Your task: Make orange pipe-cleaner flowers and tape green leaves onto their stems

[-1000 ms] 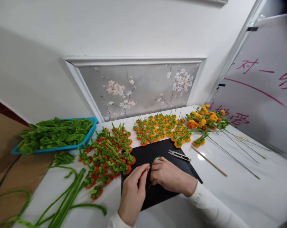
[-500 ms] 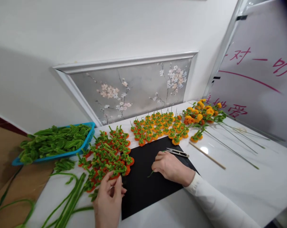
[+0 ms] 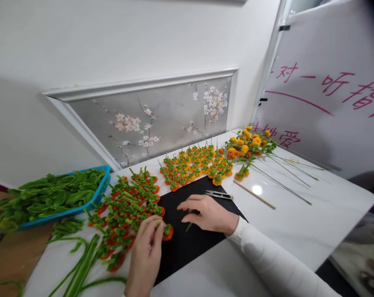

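Fuzzy orange-and-green flower head (image 3: 167, 233), freshly brought over the black rectangular mat (image 3: 181, 251), is pinched in the left hand (image 3: 146, 255) as the right hand (image 3: 207, 212) opens above a thin green stem (image 3: 189, 227), seemingly loose.

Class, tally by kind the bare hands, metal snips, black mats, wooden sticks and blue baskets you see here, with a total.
Hands: 2 (left hand, right hand)
Metal snips: 1
Black mat: 1
Wooden stick: 1
Blue basket: 1
Total: 6

A floral panel (image 3: 162, 119) hangs in the pale wall (image 3: 128, 41).
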Action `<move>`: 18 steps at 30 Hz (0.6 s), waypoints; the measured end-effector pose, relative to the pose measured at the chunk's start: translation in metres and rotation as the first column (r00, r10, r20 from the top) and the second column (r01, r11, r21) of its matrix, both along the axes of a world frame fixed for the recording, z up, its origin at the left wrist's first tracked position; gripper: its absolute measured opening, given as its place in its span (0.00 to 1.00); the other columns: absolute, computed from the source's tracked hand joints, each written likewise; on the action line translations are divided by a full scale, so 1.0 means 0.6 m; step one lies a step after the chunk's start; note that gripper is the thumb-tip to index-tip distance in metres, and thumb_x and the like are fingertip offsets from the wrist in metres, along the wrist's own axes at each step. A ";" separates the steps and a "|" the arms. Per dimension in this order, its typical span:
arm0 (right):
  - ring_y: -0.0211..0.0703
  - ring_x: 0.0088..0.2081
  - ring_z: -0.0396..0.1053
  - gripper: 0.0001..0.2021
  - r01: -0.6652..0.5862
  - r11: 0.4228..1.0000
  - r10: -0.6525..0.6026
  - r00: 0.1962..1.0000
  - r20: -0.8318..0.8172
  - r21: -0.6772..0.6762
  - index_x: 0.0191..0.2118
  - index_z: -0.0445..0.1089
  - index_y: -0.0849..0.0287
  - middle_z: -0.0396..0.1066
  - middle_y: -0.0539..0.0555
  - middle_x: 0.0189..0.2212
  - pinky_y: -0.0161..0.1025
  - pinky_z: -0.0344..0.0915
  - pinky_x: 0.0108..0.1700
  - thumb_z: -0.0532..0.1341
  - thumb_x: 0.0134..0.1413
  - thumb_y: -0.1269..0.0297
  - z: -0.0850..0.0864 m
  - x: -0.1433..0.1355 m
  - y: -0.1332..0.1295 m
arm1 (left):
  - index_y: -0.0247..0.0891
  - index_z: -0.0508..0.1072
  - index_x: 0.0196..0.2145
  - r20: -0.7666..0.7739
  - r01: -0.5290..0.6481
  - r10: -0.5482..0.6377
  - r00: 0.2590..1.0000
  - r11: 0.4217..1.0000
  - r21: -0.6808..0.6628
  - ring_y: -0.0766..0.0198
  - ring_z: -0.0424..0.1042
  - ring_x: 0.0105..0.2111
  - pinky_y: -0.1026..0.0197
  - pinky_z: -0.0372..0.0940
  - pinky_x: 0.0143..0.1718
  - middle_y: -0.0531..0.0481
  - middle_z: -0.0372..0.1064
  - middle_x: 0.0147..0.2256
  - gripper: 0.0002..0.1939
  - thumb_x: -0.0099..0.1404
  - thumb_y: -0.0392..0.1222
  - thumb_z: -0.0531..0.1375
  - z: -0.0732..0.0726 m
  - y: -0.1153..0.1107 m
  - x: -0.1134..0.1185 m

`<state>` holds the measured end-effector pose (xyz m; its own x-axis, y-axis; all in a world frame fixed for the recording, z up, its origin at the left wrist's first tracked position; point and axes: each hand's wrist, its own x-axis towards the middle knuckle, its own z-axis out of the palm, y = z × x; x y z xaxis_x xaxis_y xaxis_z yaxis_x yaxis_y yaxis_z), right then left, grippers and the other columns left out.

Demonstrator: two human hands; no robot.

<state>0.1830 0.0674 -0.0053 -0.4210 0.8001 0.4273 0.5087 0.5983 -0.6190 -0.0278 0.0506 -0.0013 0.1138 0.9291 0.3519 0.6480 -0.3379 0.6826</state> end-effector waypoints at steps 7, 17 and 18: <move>0.36 0.31 0.67 0.04 0.080 0.996 -0.093 0.924 -0.371 -0.050 0.35 0.72 0.59 0.70 0.52 0.31 0.31 0.64 0.34 0.60 0.56 0.68 0.011 -0.013 -0.005 | 0.40 0.75 0.31 -0.031 0.329 -0.341 0.939 0.923 -0.199 0.60 0.72 0.32 0.60 0.67 0.36 0.49 0.72 0.31 0.11 0.64 0.43 0.53 0.042 0.030 0.071; 0.33 0.23 0.65 0.07 0.136 0.980 -0.190 0.844 -0.502 -0.144 0.31 0.72 0.61 0.69 0.50 0.24 0.29 0.61 0.26 0.60 0.55 0.64 -0.001 -0.001 0.010 | 0.36 0.71 0.47 0.350 0.417 -0.273 0.896 0.788 -0.453 0.56 0.75 0.38 0.52 0.71 0.42 0.43 0.74 0.44 0.21 0.55 0.42 0.61 0.045 0.058 0.060; 0.33 0.24 0.65 0.07 0.147 0.981 -0.191 0.853 -0.486 -0.127 0.31 0.72 0.61 0.69 0.50 0.25 0.30 0.61 0.27 0.60 0.55 0.64 -0.001 -0.002 0.010 | 0.36 0.71 0.46 0.362 0.411 -0.259 0.895 0.795 -0.447 0.57 0.75 0.37 0.53 0.72 0.40 0.44 0.74 0.43 0.19 0.56 0.43 0.60 0.044 0.058 0.059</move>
